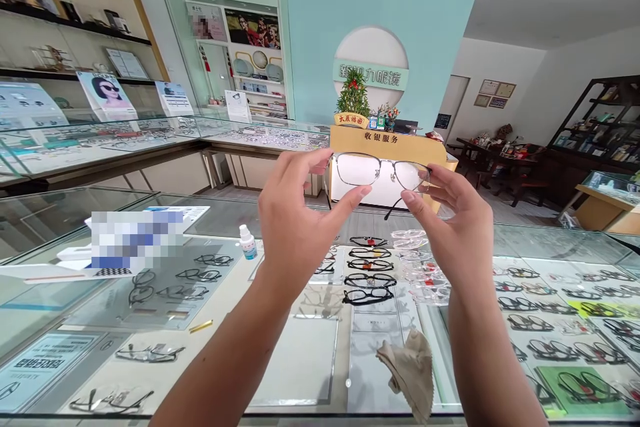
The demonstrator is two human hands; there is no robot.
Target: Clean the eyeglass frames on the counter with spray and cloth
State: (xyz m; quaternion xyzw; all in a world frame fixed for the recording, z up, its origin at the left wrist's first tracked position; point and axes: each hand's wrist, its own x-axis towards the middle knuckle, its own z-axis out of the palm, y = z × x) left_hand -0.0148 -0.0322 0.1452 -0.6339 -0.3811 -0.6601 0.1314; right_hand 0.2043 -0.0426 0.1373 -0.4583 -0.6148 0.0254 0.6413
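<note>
forearms [235, 353] at the bottom lead to a left hand [299, 220] and right hand [463, 227] pinching the glasses [386, 161] centre-frame by opposite ends, where a straying thumb [356, 200] could smudge a lens [357, 170].

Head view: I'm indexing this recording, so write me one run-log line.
left hand: holds eyeglasses | right hand: holds same eyeglasses | eyeglasses: raised above glass counter | cloth: on counter

The eyeglasses [380, 168] had dark rims and clear lenses [356, 169]; the cloth [414, 370] was beige, the bottle [247, 242] white with a blue label [249, 253], the strip [201, 327] gold, the back wall [310, 33] pale turquoise.
</note>
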